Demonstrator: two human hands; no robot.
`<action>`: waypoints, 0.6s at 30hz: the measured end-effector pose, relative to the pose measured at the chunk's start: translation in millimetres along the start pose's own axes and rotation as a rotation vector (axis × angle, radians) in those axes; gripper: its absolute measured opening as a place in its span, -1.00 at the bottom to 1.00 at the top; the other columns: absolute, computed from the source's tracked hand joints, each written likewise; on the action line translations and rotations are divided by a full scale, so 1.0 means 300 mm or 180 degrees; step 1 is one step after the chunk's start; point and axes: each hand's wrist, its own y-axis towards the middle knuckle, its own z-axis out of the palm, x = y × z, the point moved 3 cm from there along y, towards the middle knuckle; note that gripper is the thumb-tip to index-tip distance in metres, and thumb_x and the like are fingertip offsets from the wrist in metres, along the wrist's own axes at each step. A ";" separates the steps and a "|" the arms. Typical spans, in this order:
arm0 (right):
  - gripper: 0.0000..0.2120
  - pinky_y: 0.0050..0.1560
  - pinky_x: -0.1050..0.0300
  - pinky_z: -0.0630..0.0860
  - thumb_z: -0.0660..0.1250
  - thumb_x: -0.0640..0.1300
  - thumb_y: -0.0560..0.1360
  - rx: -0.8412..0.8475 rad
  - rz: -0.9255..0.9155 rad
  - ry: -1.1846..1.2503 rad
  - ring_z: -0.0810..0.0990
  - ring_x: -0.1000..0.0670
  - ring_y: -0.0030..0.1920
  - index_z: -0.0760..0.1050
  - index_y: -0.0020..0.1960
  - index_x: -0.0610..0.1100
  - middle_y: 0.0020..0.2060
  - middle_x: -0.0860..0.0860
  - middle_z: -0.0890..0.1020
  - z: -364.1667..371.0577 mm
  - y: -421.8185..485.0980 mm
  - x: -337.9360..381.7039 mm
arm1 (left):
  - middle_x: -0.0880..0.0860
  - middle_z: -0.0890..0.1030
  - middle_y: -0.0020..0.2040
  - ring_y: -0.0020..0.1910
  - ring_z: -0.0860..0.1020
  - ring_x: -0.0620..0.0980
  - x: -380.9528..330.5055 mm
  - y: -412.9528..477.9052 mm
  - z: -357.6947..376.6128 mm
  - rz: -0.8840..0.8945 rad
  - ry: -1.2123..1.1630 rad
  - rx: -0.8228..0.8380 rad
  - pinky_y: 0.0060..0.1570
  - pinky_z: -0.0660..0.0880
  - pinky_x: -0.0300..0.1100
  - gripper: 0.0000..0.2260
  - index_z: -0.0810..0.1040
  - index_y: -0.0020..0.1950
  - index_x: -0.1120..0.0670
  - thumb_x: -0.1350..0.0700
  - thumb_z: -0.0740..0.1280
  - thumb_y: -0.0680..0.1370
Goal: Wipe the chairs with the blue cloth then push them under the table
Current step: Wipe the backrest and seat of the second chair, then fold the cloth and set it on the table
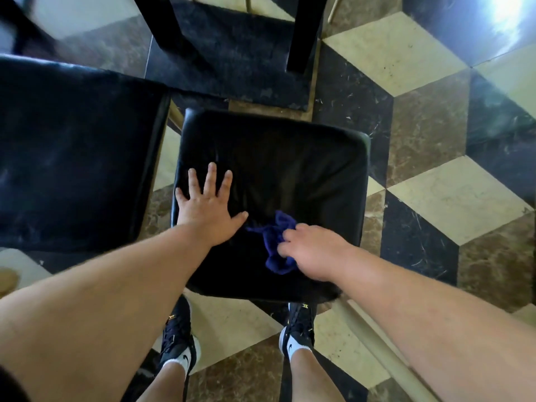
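Note:
A black padded chair seat (290, 163) lies directly below me. My left hand (207, 203) rests flat on its left side, fingers spread, holding nothing. My right hand (311, 253) is closed on a crumpled blue cloth (275, 245) that lies on the near middle of the seat. A second black chair seat (72, 158) stands close on the left, its edge almost touching the first one. Black table legs (301, 33) rise at the top.
A dark slab, possibly a table base (232, 71), lies just beyond the chair. The floor (435, 184) has cream, brown and black tiles, open to the right. My two feet in black shoes (298, 326) stand at the chair's near edge.

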 end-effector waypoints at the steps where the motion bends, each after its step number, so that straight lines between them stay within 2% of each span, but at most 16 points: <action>1: -0.80 0.03 -0.06 0.50 0.31 -0.12 0.57 -0.0099 0.0570 0.0146 0.56 -0.23 0.12 0.58 0.18 0.02 0.14 -0.07 0.57 -0.026 -0.028 -0.049 | 0.04 -0.38 0.72 0.69 -0.25 0.34 0.008 -0.016 -0.042 0.0040 -0.0009 0.0169 0.60 0.06 0.37 -0.05 -0.32 0.71 -0.13 -0.47 0.18 0.57; 3: -0.77 -0.03 0.11 0.55 0.31 -0.20 0.54 -0.0631 0.1782 0.1089 0.64 -0.18 0.06 0.59 0.11 0.06 0.09 -0.04 0.62 -0.101 -0.096 -0.129 | 0.05 -0.24 0.76 0.71 -0.07 0.31 0.019 -0.047 -0.137 0.0108 -0.0022 0.0492 0.58 0.23 0.28 -0.08 -0.14 0.75 -0.12 -0.33 0.33 0.58; 4: -0.74 -0.15 0.24 0.52 0.27 -0.25 0.55 -0.0957 0.2243 0.1765 0.67 -0.07 -0.05 0.59 0.08 0.07 0.03 -0.01 0.63 -0.147 -0.126 -0.144 | 0.07 -0.09 0.77 0.69 0.08 0.29 0.019 -0.068 -0.187 0.0155 -0.0041 0.0653 0.56 0.28 0.22 -0.14 -0.01 0.76 -0.08 -0.30 0.35 0.60; 5: -0.70 -0.25 0.36 0.49 0.24 -0.27 0.57 -0.1247 0.2503 0.2384 0.67 0.06 -0.16 0.58 0.07 0.10 -0.03 0.04 0.62 -0.194 -0.147 -0.139 | 0.10 0.08 0.75 0.65 0.22 0.26 0.013 -0.090 -0.235 0.0211 -0.0118 0.0816 0.55 0.32 0.16 -0.21 0.13 0.74 -0.02 -0.29 0.34 0.61; 6: -0.66 -0.28 0.41 0.44 0.21 -0.28 0.59 -0.1475 0.2556 0.2764 0.64 0.14 -0.20 0.58 0.10 0.13 -0.05 0.10 0.62 -0.247 -0.159 -0.122 | 0.11 0.25 0.70 0.61 0.31 0.22 0.007 -0.118 -0.279 0.0240 -0.0269 0.0971 0.53 0.32 0.10 -0.26 0.24 0.71 0.03 -0.30 0.32 0.63; 9: -0.56 -0.01 0.31 0.44 0.20 -0.30 0.55 -0.1728 0.2196 0.3534 0.63 0.11 0.08 0.59 0.25 0.13 0.07 0.19 0.67 -0.411 -0.169 -0.018 | 0.10 0.50 0.55 0.51 0.45 0.17 0.007 -0.229 -0.397 0.0094 -0.1137 0.1161 0.43 0.36 -0.01 -0.29 0.46 0.60 0.04 -0.41 0.27 0.61; 11: -0.54 0.15 0.13 0.52 0.17 -0.32 0.54 -0.1967 0.1818 0.4552 0.66 0.00 0.19 0.61 0.27 0.08 0.14 0.06 0.72 -0.512 -0.175 0.075 | 0.09 0.58 0.45 0.43 0.53 0.17 0.029 -0.307 -0.473 0.0026 -0.1950 0.1083 0.29 0.40 -0.04 -0.22 0.52 0.55 -0.03 -0.53 0.22 0.54; 14: -0.56 0.10 0.02 0.63 0.09 -0.32 0.62 -0.2245 0.1519 0.6126 0.70 -0.10 0.19 0.63 0.28 -0.02 0.17 -0.08 0.73 -0.630 -0.188 0.214 | -0.02 0.58 0.42 0.40 0.55 0.09 0.073 -0.418 -0.577 -0.0163 -0.3575 0.1201 0.33 0.44 0.05 -0.03 0.47 0.55 -0.10 -0.68 0.29 0.31; 16: -0.58 0.13 -0.03 0.64 0.06 -0.29 0.67 -0.2339 0.1455 0.6772 0.70 -0.15 0.21 0.61 0.33 -0.08 0.19 -0.13 0.72 -0.688 -0.201 0.292 | -0.05 0.63 0.37 0.37 0.57 0.04 0.112 -0.473 -0.636 -0.0121 -0.4179 0.1231 0.43 0.43 0.11 -0.13 0.54 0.45 -0.10 -0.60 0.38 0.29; 18: -0.62 0.23 -0.08 0.59 0.08 -0.23 0.70 -0.2354 0.1378 0.7092 0.68 -0.17 0.24 0.58 0.37 -0.10 0.23 -0.16 0.70 -0.741 -0.216 0.362 | -0.01 0.70 0.31 0.32 0.62 0.06 0.158 -0.514 -0.693 0.0005 -0.4430 0.1121 0.45 0.44 0.16 -0.45 0.62 0.35 -0.09 -0.37 0.47 0.49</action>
